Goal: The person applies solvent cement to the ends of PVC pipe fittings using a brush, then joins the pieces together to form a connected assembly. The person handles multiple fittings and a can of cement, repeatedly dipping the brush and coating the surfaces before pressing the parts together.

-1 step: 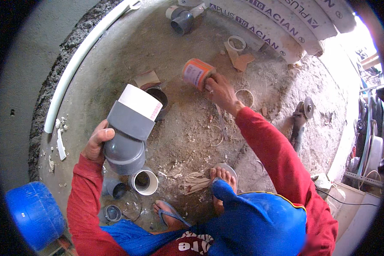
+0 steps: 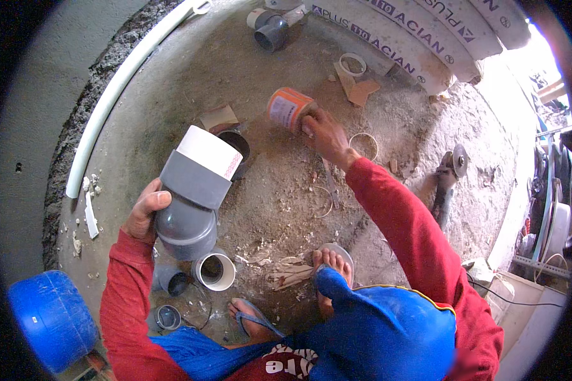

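A gray elbow fitting (image 2: 187,219) is angling across the left center of the frame, a white pipe section (image 2: 208,151) rising from its upper socket toward the top of the picture. The person's left grip (image 2: 147,209) is clasping the elbow's left side, thumb showing against the gray surface and the other fingers largely hidden. Above the middle of the frame, the right grip (image 2: 327,136) is closing around one end of an orange can (image 2: 288,108) with a pale label, which is tilting above the dusty floor (image 2: 273,209), well apart from the elbow.

Behind the white section, a dark ring-shaped piece (image 2: 243,143) is partly showing beside a cardboard scrap (image 2: 220,118). Just below the elbow, a short white pipe (image 2: 231,274) is resting near a gray fitting (image 2: 170,279). Pale shavings (image 2: 291,273) are lying near the person's feet at lower center.

Farther out, an angle grinder (image 2: 450,178) is lying at right, a long white pipe (image 2: 111,86) is curving along the upper left, and a blue drum (image 2: 52,320) is occupying the lower left. Long printed bundles (image 2: 388,38) are stacking up at upper right.
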The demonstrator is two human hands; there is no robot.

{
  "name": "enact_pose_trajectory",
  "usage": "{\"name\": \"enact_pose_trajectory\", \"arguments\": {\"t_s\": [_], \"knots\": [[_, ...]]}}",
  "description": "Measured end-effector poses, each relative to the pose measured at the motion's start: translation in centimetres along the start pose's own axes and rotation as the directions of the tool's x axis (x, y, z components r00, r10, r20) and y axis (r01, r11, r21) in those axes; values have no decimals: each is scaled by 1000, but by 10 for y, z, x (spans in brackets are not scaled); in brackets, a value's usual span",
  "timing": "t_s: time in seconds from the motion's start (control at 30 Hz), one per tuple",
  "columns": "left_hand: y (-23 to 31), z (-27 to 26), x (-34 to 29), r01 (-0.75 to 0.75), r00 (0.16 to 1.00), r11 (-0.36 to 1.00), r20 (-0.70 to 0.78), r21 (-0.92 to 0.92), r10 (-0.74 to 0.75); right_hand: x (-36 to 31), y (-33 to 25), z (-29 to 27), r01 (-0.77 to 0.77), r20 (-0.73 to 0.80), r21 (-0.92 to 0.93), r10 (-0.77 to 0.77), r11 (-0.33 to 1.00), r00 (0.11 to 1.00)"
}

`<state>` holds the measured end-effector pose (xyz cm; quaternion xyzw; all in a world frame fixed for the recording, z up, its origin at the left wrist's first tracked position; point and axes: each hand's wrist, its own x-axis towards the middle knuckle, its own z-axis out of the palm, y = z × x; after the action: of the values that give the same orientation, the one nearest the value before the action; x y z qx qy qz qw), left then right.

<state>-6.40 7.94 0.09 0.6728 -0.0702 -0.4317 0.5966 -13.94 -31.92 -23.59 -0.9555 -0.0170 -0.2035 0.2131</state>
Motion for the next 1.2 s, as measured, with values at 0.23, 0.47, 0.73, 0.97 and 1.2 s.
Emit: {"name": "enact_pose_trajectory", "arguments": {"t_s": [0.23, 0.47, 0.73, 0.97, 1.2], "knots": [[-5, -4, 6, -37, 999, 998, 16, -52, 38, 3, 9, 35, 13, 18, 123, -15, 992, 1000], [-8, -8, 9, -28, 1000, 999, -3, -21, 28, 1, 8, 20, -116, 61, 155, 108, 981, 992], [-6, -3, 10, -13, 999, 1000, 31, -13, 14, -1, 0, -1, 5, -49, 190, 4, 982, 999], [-7, 4, 14, -5, 1000, 1000, 25, -25, 6, -3, 4, 1, -32, -95, 202, 52, 979, 994], [-13, 17, 22, 8, 999, 1000, 47, 16, -9, -7, 4, 4, 10, -170, 225, 29, 974, 985]]}}
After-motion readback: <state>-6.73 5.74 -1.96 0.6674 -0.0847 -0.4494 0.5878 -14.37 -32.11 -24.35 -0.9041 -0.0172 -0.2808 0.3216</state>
